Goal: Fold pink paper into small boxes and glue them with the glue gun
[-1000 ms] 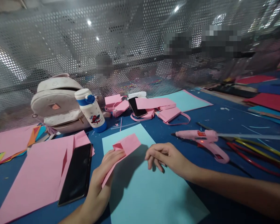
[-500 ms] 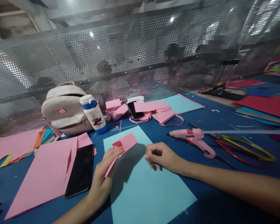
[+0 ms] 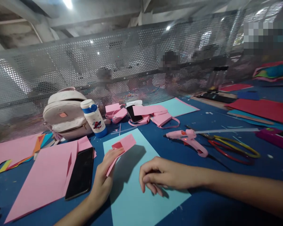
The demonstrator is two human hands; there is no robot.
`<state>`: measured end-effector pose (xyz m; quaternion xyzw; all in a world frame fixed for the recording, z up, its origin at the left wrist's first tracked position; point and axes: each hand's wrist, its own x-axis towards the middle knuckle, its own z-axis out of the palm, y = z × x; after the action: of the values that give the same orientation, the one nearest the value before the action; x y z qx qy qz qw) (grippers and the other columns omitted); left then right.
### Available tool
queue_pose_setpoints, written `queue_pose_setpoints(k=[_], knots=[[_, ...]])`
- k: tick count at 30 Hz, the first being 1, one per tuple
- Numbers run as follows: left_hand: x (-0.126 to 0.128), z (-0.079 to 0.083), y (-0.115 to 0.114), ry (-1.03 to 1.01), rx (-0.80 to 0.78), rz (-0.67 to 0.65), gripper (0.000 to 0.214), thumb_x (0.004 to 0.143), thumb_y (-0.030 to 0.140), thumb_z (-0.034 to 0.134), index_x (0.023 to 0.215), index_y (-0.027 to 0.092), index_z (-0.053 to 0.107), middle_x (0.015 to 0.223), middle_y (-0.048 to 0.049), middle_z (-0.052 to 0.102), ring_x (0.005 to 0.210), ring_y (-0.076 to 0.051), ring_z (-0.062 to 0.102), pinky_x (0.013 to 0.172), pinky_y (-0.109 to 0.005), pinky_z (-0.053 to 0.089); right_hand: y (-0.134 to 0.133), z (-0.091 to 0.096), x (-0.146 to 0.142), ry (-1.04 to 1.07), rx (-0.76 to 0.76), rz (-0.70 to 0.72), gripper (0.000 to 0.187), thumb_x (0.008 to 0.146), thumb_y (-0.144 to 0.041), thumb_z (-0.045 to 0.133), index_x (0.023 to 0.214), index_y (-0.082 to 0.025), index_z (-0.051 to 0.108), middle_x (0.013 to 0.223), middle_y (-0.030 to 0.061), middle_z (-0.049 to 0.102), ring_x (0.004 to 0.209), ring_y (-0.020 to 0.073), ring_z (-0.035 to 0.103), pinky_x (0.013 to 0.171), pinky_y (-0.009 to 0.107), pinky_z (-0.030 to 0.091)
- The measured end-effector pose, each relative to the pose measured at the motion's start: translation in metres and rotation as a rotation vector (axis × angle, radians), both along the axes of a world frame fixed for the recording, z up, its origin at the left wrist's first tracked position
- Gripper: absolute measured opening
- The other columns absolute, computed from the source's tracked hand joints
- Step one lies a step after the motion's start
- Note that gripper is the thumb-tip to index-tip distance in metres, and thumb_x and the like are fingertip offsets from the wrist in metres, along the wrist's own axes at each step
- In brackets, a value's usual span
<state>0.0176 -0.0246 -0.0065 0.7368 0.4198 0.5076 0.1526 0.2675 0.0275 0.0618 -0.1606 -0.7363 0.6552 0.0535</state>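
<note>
My left hand (image 3: 104, 177) grips a folded pink paper piece (image 3: 122, 146) and holds it tilted above a light blue sheet (image 3: 134, 191) on the blue table. My right hand (image 3: 159, 175) rests on the same blue sheet with its fingers curled loosely downward, and nothing shows in them. A black phone (image 3: 80, 173) lies on a large pink sheet (image 3: 41, 179) just left of my left hand. A pink glue gun (image 3: 188, 138) lies on the table beyond my right hand.
A white backpack (image 3: 64, 114) and a white and blue bottle (image 3: 93, 118) stand at the back left. Folded pink paper pieces (image 3: 155, 114) and a second phone (image 3: 134, 114) lie near a perforated metal screen (image 3: 108, 62). Scissors (image 3: 233, 147) and coloured sheets (image 3: 266, 108) lie to the right.
My right hand has slid toward me and lower on the blue sheet. The camera has tilted up. My left hand keeps the pink piece in about the same place.
</note>
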Motion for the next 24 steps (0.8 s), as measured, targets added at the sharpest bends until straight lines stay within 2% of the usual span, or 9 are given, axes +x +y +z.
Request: queue_pose_setpoints(k=[2,4,6,8,11,14,17,20,24], knots=[[0.000,-0.001,0.000,-0.002,-0.020,-0.003,0.037,0.098,0.017,0.045,0.129,0.024,0.065,0.128,-0.0082,0.068,0.124,-0.023,0.060,0.114,-0.042,0.039,0.002,0.006,0.003,-0.023,-0.035,0.248,0.049,0.092,-0.059,0.055,0.083,-0.014,0.073,0.067,0.0021,0.062,0.058,0.0098,0.062,0.056,0.018,0.047],[-0.001,-0.004,0.000,-0.006,-0.043,-0.006,0.037,0.099,0.018,0.043,0.129,0.023,0.064,0.130,-0.0091,0.067,0.126,-0.024,0.059,0.117,-0.045,0.035,0.005,0.012,0.006,0.061,-0.097,0.553,0.047,0.075,-0.064,0.072,0.071,-0.017,0.075,0.064,0.0037,0.067,0.057,0.0144,0.067,0.055,0.020,0.051],[-0.002,-0.005,0.001,-0.010,-0.047,-0.007,0.038,0.099,0.018,0.042,0.130,0.022,0.064,0.131,-0.0093,0.067,0.128,-0.025,0.057,0.118,-0.046,0.034,0.007,0.017,0.009,0.205,-0.131,0.665,0.043,0.059,-0.061,0.083,0.064,-0.020,0.075,0.064,0.0050,0.070,0.059,0.0186,0.071,0.054,0.021,0.054],[-0.001,-0.005,0.001,-0.006,-0.027,-0.005,0.038,0.099,0.018,0.043,0.130,0.024,0.064,0.131,-0.0084,0.067,0.127,-0.024,0.058,0.117,-0.045,0.035,0.010,0.022,0.012,0.201,-0.092,0.657,0.039,0.069,-0.058,0.079,0.072,-0.020,0.078,0.076,0.0089,0.075,0.074,0.0220,0.075,0.066,0.023,0.057],[0.001,-0.002,0.002,0.024,0.006,-0.018,0.038,0.098,0.016,0.044,0.129,0.025,0.064,0.130,-0.0080,0.068,0.125,-0.024,0.060,0.114,-0.044,0.038,0.015,0.020,0.012,0.071,0.142,0.413,0.041,0.098,-0.047,0.052,0.099,-0.014,0.077,0.093,0.0124,0.075,0.090,0.0216,0.073,0.084,0.030,0.056],[0.003,0.002,0.002,0.097,0.042,-0.053,0.042,0.097,0.013,0.040,0.130,0.025,0.062,0.129,-0.0087,0.067,0.124,-0.024,0.059,0.113,-0.046,0.037,0.021,0.003,0.008,0.218,0.682,-0.125,0.028,0.099,-0.034,0.053,0.101,-0.017,0.073,0.095,0.0091,0.072,0.092,0.0197,0.065,0.090,0.034,0.050],[0.002,0.006,0.002,0.256,0.083,-0.048,0.039,0.095,0.016,0.043,0.127,0.024,0.063,0.124,-0.0090,0.070,0.119,-0.025,0.061,0.114,-0.049,0.032,0.025,-0.019,0.005,0.309,1.096,-0.419,0.025,0.096,-0.029,0.059,0.116,-0.017,0.067,0.112,0.0131,0.064,0.104,0.0232,0.056,0.095,0.040,0.046],[0.000,0.010,0.001,0.485,0.178,0.036,0.036,0.093,0.015,0.047,0.120,0.028,0.067,0.116,-0.0058,0.073,0.115,-0.024,0.061,0.118,-0.051,0.020,0.027,-0.031,0.006,0.261,1.333,-0.423,0.032,0.093,-0.032,0.063,0.124,-0.022,0.062,0.129,0.0143,0.054,0.123,0.0272,0.046,0.103,0.044,0.041],[0.001,0.013,0.000,0.587,0.421,0.206,0.033,0.091,0.011,0.055,0.106,0.034,0.073,0.118,-0.0020,0.071,0.117,-0.024,0.058,0.119,-0.050,0.015,0.028,-0.034,0.008,0.173,1.474,-0.313,0.016,0.094,-0.030,0.061,0.107,-0.022,0.067,0.137,0.0112,0.053,0.133,0.0278,0.039,0.107,0.045,0.037]])
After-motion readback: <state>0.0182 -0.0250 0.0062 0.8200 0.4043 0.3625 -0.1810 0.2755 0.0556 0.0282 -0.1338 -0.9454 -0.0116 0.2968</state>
